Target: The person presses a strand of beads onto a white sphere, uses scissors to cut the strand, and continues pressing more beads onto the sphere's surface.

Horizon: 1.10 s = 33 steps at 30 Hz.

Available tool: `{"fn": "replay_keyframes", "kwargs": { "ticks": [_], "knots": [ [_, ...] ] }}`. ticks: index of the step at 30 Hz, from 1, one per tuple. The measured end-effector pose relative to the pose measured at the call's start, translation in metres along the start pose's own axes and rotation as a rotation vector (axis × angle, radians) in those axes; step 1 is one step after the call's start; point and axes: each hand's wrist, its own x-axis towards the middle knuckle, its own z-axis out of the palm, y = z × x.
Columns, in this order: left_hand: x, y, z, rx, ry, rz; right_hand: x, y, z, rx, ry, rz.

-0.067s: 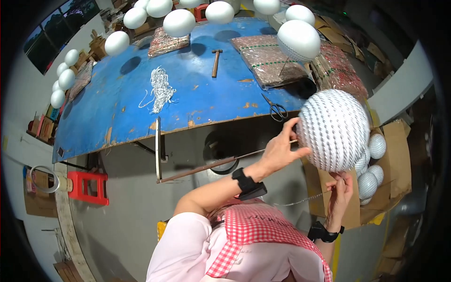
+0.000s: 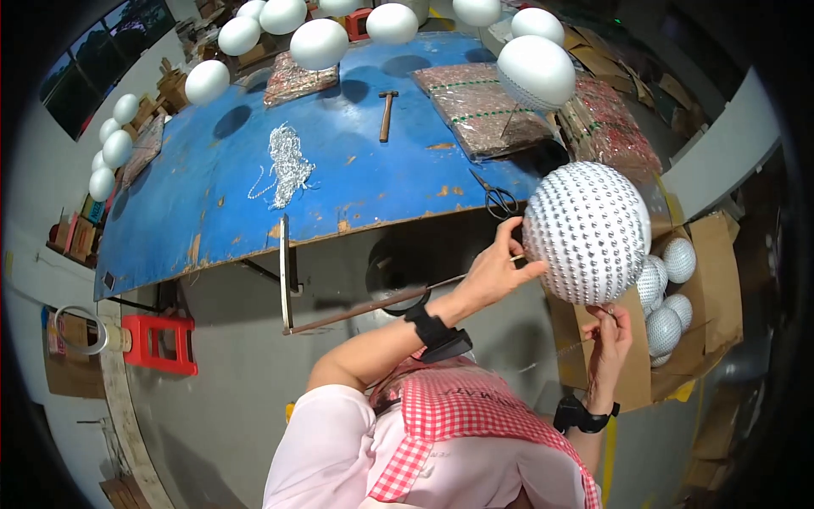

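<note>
A large white ball, covered in rows of silver beaded trim, sits at the right beyond the table's near edge. My left hand grips its left side, thumb and forefinger curled against it around the end of a thin rod. Under the ball, my right hand has its fingers pinched close to the surface. A thin strand of silver bead trim trails left from those fingers. The rod runs back to a brown bar on an upright bracket at the table edge.
The blue table carries scissors, a hammer, a heap of silver trim and wrapped bundles. Plain white balls stand around it. A carton at the right holds covered balls. A red stool stands left.
The covered ball has shifted slightly left, and its bead rows look turned. Both hands stay on it, the left moving a little left with it. Less of the trailing strand shows.
</note>
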Motion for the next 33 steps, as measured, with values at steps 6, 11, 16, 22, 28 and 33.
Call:
{"fn": "replay_keyframes", "kwargs": {
  "ticks": [6, 11, 16, 22, 28, 33],
  "knots": [
    [0.007, -0.006, -0.046, 0.024, -0.124, 0.004, 0.01, 0.015, 0.029, -0.062, -0.012, 0.017],
    [-0.003, -0.052, -0.1, 0.027, -0.155, -0.03, 0.004, 0.038, 0.084, -0.092, -0.109, 0.143],
    [0.026, -0.026, -0.062, -0.008, -0.136, -0.127, 0.045, 0.01, 0.035, -0.089, -0.264, 0.285],
    [0.008, -0.002, -0.071, -0.422, -0.13, -0.436, 0.046, 0.008, 0.017, -0.203, -0.346, 0.338],
    [0.056, 0.08, -0.025, 0.341, -0.016, 0.354, 0.059, 0.003, -0.011, -0.216, -0.327, 0.37],
    [0.093, 0.093, 0.035, 0.724, -0.277, 0.586, 0.054, 0.013, -0.036, -0.552, -0.35, 0.203]
  ]
}}
